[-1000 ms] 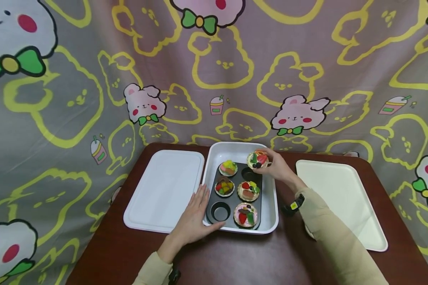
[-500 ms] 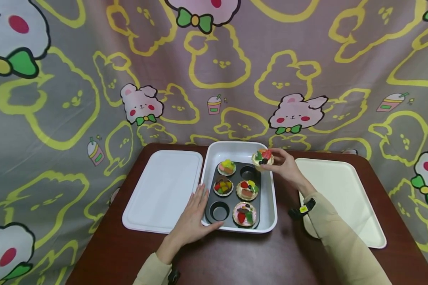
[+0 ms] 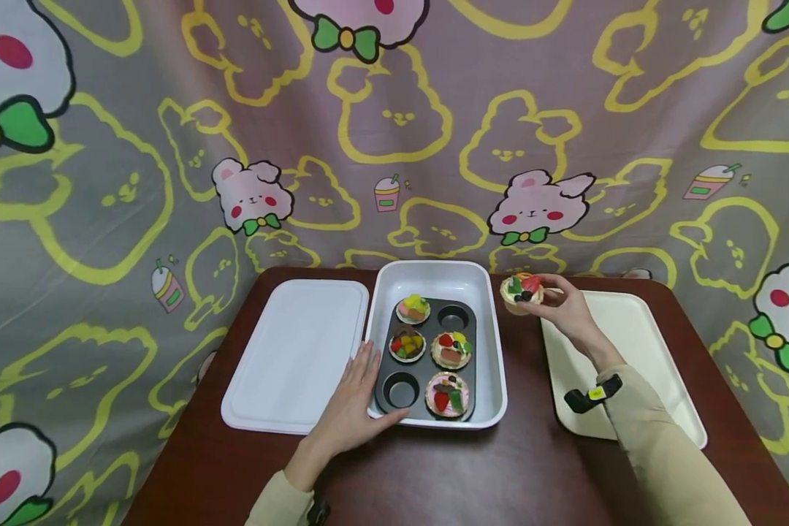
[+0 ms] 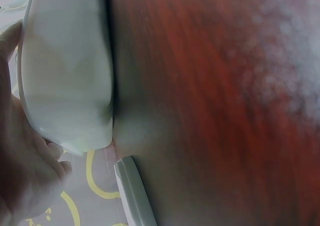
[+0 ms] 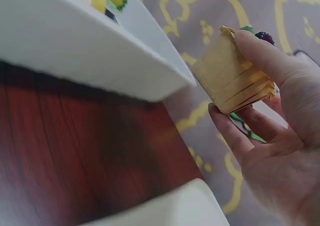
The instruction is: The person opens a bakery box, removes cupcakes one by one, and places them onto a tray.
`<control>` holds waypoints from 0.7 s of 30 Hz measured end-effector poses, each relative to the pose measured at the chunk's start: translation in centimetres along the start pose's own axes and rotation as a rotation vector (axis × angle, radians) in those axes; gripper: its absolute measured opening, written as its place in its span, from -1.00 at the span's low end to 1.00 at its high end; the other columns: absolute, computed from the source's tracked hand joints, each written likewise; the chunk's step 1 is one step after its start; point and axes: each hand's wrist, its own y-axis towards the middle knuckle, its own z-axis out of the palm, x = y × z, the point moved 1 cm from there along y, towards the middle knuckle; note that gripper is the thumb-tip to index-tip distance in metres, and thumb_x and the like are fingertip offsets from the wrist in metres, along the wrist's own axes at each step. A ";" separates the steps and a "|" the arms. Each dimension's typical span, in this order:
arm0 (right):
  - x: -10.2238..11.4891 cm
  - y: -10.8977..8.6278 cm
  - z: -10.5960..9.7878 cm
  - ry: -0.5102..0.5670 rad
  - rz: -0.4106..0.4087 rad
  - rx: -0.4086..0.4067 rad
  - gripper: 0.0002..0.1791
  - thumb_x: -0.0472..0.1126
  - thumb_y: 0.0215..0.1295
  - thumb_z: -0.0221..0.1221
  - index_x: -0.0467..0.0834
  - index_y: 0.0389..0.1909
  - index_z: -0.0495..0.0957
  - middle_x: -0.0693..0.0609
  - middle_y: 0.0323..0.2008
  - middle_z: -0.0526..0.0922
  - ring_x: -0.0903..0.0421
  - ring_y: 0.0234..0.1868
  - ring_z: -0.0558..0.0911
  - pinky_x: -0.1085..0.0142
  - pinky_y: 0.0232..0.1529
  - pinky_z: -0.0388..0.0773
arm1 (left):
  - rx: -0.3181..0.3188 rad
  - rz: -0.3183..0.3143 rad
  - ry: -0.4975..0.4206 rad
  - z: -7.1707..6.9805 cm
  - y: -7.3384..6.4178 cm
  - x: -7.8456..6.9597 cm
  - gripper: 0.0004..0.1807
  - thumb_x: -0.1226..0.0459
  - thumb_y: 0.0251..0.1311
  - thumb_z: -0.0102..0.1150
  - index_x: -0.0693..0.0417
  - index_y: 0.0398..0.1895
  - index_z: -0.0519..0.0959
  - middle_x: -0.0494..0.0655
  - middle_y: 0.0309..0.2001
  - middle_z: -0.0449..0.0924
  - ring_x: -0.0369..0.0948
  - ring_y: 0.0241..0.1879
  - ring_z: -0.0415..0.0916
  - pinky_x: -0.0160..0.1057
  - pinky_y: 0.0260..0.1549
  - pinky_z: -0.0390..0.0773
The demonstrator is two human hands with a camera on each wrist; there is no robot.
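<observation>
My right hand (image 3: 568, 314) pinches a fruit-topped tart (image 3: 522, 292) between thumb and fingers, in the air between the white bin and the cream tray. Seen from the right wrist, the tart (image 5: 232, 75) has a pleated tan side, with a dark berry on top. My left hand (image 3: 348, 402) rests with straight fingers on the near left corner of the white bin (image 3: 496, 365). Inside the bin lies a dark muffin pan (image 3: 427, 383). Several tarts, one being a pink-creamed tart (image 3: 447, 395), sit in its cups; the far right cup (image 3: 453, 317) and near left cup (image 3: 401, 390) are bare.
A flat white lid-like tray (image 3: 296, 354) lies left of the bin. To the right, partly under my right forearm, is a cream tray (image 3: 657, 365). Both rest on the dark red-brown table (image 3: 486, 482), with a patterned curtain (image 3: 427, 131) behind.
My right hand has carried the tart rightward from above the far right cup, over the bin's wall and out past it. My left hand has stayed at the bin's corner.
</observation>
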 end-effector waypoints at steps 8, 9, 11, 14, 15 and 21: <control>-2.8 -1.2 -4.6 0.009 -0.004 -0.093 -0.40 -0.23 0.39 0.50 0.09 0.33 0.46 0.59 -0.19 0.65 0.60 -0.11 0.65 0.63 -0.12 0.64 | -0.013 0.018 0.005 0.0 -0.1 0.0 0.32 -0.39 0.20 0.39 0.21 0.78 0.09 0.17 0.84 -0.17 0.10 0.84 -0.19 0.27 0.76 0.05; -3.2 -1.4 -5.1 0.018 -0.004 -0.107 -0.43 -0.25 0.39 0.50 0.13 0.29 0.48 0.62 -0.21 0.64 0.61 -0.13 0.65 0.63 -0.14 0.64 | -0.014 0.020 0.007 0.0 -0.1 0.0 0.32 -0.39 0.20 0.39 0.22 0.78 0.10 0.17 0.83 -0.16 0.10 0.83 -0.18 0.27 0.76 0.05; -3.8 -1.7 -6.0 0.055 -0.002 -0.133 -0.46 -0.30 0.39 0.48 0.18 0.22 0.50 0.63 -0.24 0.68 0.61 -0.16 0.67 0.64 -0.18 0.63 | -0.015 0.023 0.010 0.0 -0.1 0.0 0.32 -0.39 0.20 0.39 0.22 0.77 0.10 0.18 0.83 -0.16 0.10 0.83 -0.18 0.27 0.76 0.05; -4.6 -2.1 -7.2 0.066 0.003 -0.176 -0.49 -0.32 0.40 0.46 0.21 0.17 0.52 0.63 -0.26 0.69 0.63 -0.20 0.66 0.64 -0.23 0.59 | -0.018 0.024 0.014 -0.1 -0.1 0.1 0.31 -0.39 0.20 0.39 0.23 0.77 0.11 0.18 0.83 -0.15 0.10 0.83 -0.17 0.27 0.76 0.05; -4.8 -2.2 -7.6 0.056 0.010 -0.190 -0.50 -0.32 0.40 0.46 0.20 0.17 0.52 0.64 -0.27 0.69 0.63 -0.21 0.66 0.64 -0.24 0.57 | -0.019 0.024 0.015 -0.1 -0.1 0.1 0.31 -0.38 0.20 0.39 0.24 0.77 0.11 0.18 0.83 -0.14 0.10 0.83 -0.17 0.27 0.76 0.05; -6.6 -2.9 -9.3 -0.093 0.092 -0.292 -0.42 -0.04 0.40 0.50 0.12 0.32 0.44 0.57 -0.16 0.50 0.69 -0.15 0.50 0.67 -0.21 0.53 | -0.009 0.019 0.007 0.0 -0.1 0.0 0.32 -0.39 0.20 0.39 0.23 0.77 0.10 0.16 0.84 -0.16 0.09 0.83 -0.18 0.28 0.76 0.04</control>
